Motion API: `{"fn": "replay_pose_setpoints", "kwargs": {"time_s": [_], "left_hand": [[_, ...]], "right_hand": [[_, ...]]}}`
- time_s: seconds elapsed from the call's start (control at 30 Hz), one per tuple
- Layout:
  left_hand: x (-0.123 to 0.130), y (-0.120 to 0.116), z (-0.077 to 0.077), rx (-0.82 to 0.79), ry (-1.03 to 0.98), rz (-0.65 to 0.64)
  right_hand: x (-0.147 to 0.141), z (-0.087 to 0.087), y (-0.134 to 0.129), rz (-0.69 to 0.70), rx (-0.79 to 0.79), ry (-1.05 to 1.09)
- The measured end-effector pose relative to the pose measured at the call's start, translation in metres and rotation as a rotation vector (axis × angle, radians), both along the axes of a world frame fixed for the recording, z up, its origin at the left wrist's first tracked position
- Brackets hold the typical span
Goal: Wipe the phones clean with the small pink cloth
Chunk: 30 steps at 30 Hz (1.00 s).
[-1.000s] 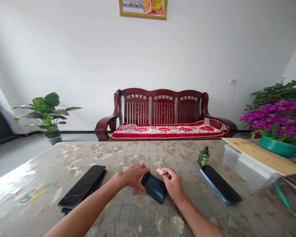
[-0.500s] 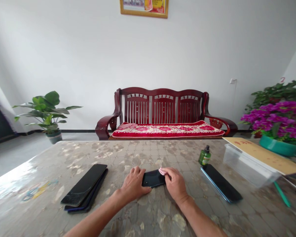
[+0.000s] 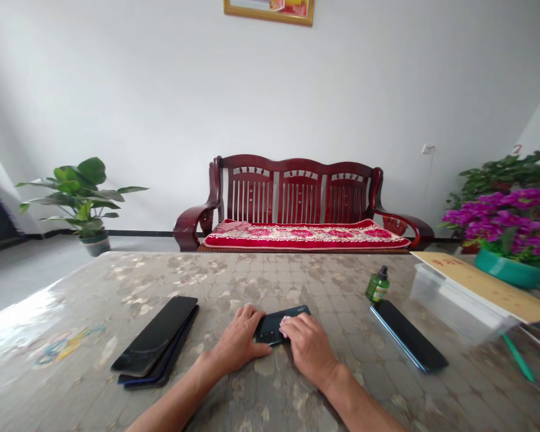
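A dark phone (image 3: 270, 324) lies on the table in front of me, its camera side up. My left hand (image 3: 243, 336) grips its left end between thumb and fingers. Bunched in my right hand (image 3: 309, 345) is a small pink cloth (image 3: 285, 323), pressed on the middle of the phone's back. The fingers hide most of the cloth. To the left is a stack of phones (image 3: 157, 336), the top one screen up. Another phone (image 3: 409, 336) with a blue edge lies to the right, beside a small green bottle (image 3: 378, 284) with a black cap.
At the right stand a clear plastic box (image 3: 454, 306) under a tan envelope (image 3: 481, 285), a green pen (image 3: 517, 357) and a teal pot (image 3: 513, 269) of purple flowers. Rubber bands (image 3: 65, 348) appear at the left of the patterned table (image 3: 207, 270). Beyond is a wooden bench (image 3: 297, 192).
My right hand has slid the pink cloth leftward from the phone's right end to its middle. My left hand keeps its hold. The view has shifted slightly.
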<state>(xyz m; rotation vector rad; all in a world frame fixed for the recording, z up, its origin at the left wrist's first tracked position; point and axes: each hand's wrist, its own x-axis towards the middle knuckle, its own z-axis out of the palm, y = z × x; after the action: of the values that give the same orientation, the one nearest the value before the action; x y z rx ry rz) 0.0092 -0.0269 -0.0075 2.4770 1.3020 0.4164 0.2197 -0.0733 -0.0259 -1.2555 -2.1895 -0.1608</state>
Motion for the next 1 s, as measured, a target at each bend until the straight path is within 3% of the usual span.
{"fn": "replay_pose_setpoints", "kwargs": {"time_s": [0.17,0.4,0.7,0.9,1.0], "left_hand": [[0.000,0.000,0.002,-0.007,0.006,0.002],[0.001,0.000,0.008,-0.052,0.041,0.014],[0.001,0.001,0.006,-0.043,0.049,0.002],[0.000,0.003,0.006,-0.043,0.040,0.000],[0.001,0.001,0.010,-0.058,0.053,0.002]], "right_hand": [[-0.007,0.003,0.002,0.005,-0.009,-0.062],[0.017,0.003,0.017,-0.211,0.018,-0.072],[-0.015,0.004,0.014,-0.023,0.017,-0.099],[0.012,0.005,0.022,-0.196,0.013,-0.081],[0.015,0.004,0.023,-0.216,0.026,-0.076]]}}
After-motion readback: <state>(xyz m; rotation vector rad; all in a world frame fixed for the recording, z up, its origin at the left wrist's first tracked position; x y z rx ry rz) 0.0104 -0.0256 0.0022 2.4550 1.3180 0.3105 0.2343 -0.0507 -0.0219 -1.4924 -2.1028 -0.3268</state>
